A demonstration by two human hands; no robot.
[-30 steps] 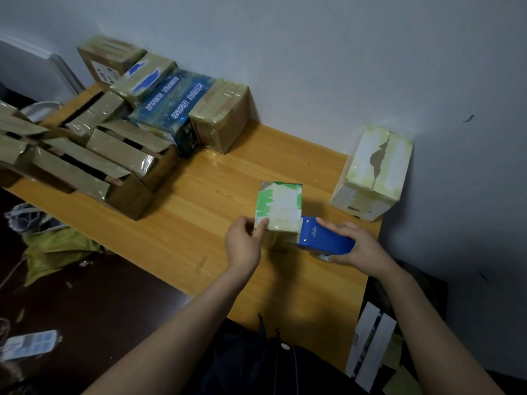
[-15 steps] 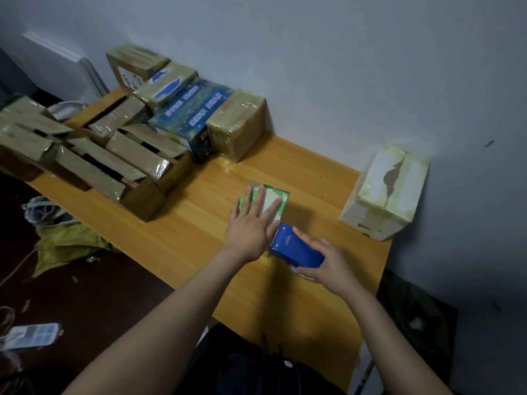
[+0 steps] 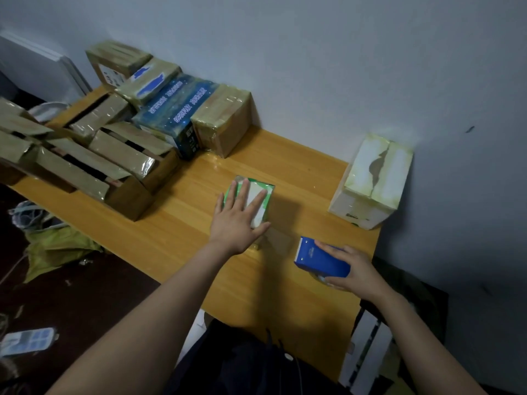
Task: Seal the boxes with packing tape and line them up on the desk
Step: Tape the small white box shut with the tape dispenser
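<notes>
Table: honey-yellow wood, fine grain. Small box: green and white patches. Tape dispenser: solid blue. Corner box: white, yellowish tape bands. Long box: dark blue, starry, pale lettering. Cardboard box: brown under glossy tape.

The person's left hand lies flat on the small green and white box, with straight fingers spread over its top. This box rests on the wooden desk. The right hand grips a blue tape dispenser, near the box but apart from it. A clear strip of tape seems to run between them. A white box with a torn top seam stands by the wall at the right corner. On the left, a taped brown box and a dark blue box stand side by side against the wall, with open brown cartons in front of them.
</notes>
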